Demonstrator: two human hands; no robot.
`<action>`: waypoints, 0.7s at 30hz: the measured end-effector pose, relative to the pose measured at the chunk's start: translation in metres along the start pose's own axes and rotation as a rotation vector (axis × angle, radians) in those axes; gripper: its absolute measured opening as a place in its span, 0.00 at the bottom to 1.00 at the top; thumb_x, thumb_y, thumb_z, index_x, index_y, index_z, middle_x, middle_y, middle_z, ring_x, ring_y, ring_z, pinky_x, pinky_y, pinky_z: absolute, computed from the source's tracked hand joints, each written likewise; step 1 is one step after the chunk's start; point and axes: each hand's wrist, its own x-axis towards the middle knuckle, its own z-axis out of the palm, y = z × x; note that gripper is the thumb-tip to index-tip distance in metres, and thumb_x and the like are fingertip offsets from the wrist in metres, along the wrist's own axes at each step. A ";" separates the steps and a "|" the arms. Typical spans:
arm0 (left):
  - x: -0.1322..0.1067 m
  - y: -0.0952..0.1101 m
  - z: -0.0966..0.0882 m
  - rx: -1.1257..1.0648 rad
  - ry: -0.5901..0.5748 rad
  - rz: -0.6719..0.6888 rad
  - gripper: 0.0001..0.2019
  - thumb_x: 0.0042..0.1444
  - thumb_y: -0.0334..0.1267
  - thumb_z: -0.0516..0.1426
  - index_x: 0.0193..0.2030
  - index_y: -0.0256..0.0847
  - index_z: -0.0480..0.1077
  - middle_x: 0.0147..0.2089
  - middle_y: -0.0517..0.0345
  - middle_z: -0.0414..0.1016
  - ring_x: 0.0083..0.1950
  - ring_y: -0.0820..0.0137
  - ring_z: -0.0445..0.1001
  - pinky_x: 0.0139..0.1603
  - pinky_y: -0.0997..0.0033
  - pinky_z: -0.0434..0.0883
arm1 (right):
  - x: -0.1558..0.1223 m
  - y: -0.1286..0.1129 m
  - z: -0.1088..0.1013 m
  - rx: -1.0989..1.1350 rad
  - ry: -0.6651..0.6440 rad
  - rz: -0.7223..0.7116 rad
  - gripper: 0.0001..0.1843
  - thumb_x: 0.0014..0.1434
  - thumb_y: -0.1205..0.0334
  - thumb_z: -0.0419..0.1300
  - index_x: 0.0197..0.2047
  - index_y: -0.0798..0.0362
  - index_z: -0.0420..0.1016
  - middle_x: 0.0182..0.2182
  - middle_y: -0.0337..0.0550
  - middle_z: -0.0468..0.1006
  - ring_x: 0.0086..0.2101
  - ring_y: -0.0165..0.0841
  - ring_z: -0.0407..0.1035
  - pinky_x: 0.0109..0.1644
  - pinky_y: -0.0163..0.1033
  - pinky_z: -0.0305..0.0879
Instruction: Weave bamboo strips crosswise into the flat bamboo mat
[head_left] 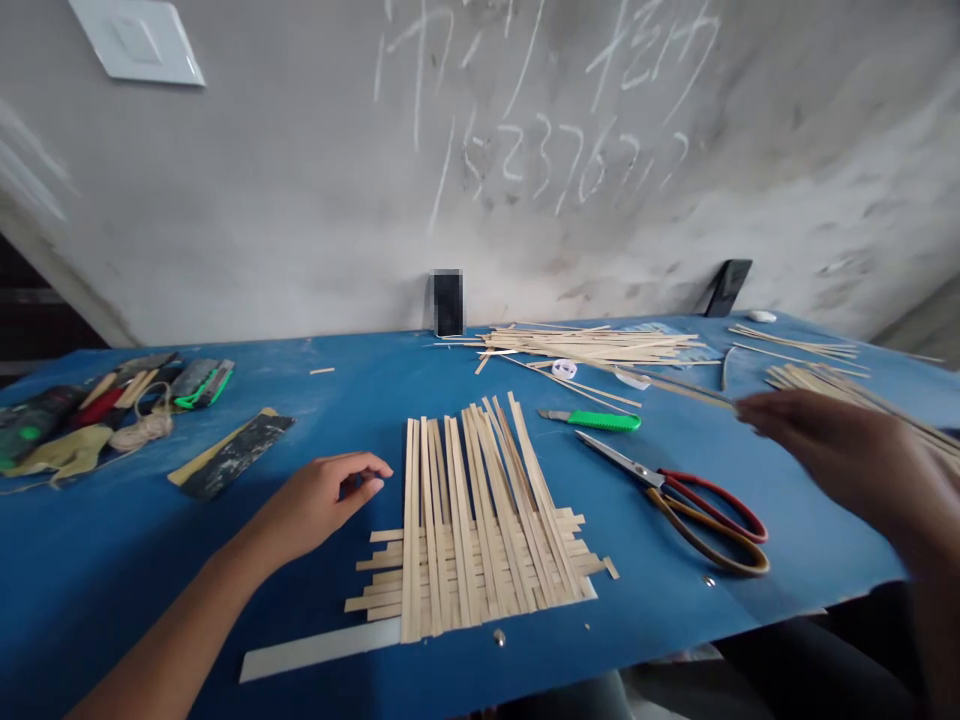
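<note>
We have the woven panel point(487, 565) at the near middle of the blue table point(360, 400), its crosswise strips packed at the near end and its lengthwise strips bare and slightly fanned at the far end. A flat white strip point(322, 648) lies along its near edge, jutting out to the left. Our left hand point(337, 490) hovers just left of the bare ends, finger and thumb a narrow gap apart with nothing between. Our right hand point(832, 440), well to the right, pinches a long loose strip point(675, 384) that reaches toward the far pile of strips point(592, 345).

We judge the step to be picking out another crosswise strip; the next move would call for bringing it left and parting the lengthwise strips for it.

We have room left of the panel as far as the dark flat piece point(240, 455), and some beyond the bare ends. The right is tighter: the green cutter point(604, 421) and the scissors point(660, 480) lie there, blades toward the panel. The table's near edge is close too.
</note>
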 end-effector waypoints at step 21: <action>0.002 -0.004 -0.001 0.049 -0.005 0.014 0.14 0.65 0.42 0.50 0.50 0.48 0.75 0.45 0.59 0.82 0.35 0.69 0.76 0.38 0.68 0.68 | 0.172 -0.160 0.230 -0.197 -0.429 -0.190 0.18 0.66 0.58 0.60 0.56 0.54 0.75 0.57 0.52 0.74 0.56 0.42 0.69 0.61 0.53 0.63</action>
